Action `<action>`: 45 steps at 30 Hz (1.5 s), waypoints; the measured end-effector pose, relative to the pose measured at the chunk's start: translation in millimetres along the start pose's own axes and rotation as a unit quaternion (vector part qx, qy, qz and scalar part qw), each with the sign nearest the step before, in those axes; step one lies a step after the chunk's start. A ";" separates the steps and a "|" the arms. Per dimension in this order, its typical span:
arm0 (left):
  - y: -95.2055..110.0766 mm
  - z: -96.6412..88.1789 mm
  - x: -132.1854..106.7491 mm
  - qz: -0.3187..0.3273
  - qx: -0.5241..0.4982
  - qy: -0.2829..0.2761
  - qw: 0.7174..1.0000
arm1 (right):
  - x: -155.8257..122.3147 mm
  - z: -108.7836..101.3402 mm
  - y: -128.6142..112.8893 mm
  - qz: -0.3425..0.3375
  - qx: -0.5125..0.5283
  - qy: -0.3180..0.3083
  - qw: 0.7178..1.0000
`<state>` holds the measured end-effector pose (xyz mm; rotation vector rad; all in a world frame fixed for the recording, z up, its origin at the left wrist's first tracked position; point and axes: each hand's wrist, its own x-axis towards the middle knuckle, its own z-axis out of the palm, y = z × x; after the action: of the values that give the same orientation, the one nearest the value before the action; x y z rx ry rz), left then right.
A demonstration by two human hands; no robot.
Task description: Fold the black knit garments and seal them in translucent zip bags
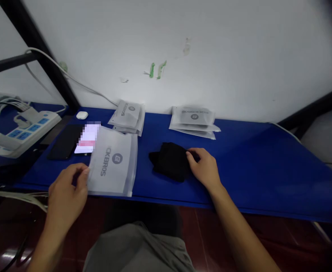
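Observation:
My left hand pinches the left edge of a frosted zip bag with grey lettering and a round logo. The bag lies near the front edge of the blue table, its slider strip on the right side. To its right sits a folded black cloth item; its exact kind does not show. My right hand has thumb and index finger closed on the cloth's right edge, the other fingers curled under.
Behind lie more printed zip bags, a left pile and a right pile. At left are a lit phone, a dark phone, a white earbud case and a power strip with cables. A white wall stands behind.

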<state>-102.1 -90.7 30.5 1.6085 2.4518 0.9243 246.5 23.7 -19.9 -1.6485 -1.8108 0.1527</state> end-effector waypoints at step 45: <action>91.1 87.9 -0.7 0.311 0.016 -0.067 0.948 | -17.3 11.7 -48.1 -0.132 0.044 -0.051 0.989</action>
<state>4.6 -27.5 5.3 2.4262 1.8915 0.7869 199.3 2.5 -11.2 -1.3465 -2.0499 0.1994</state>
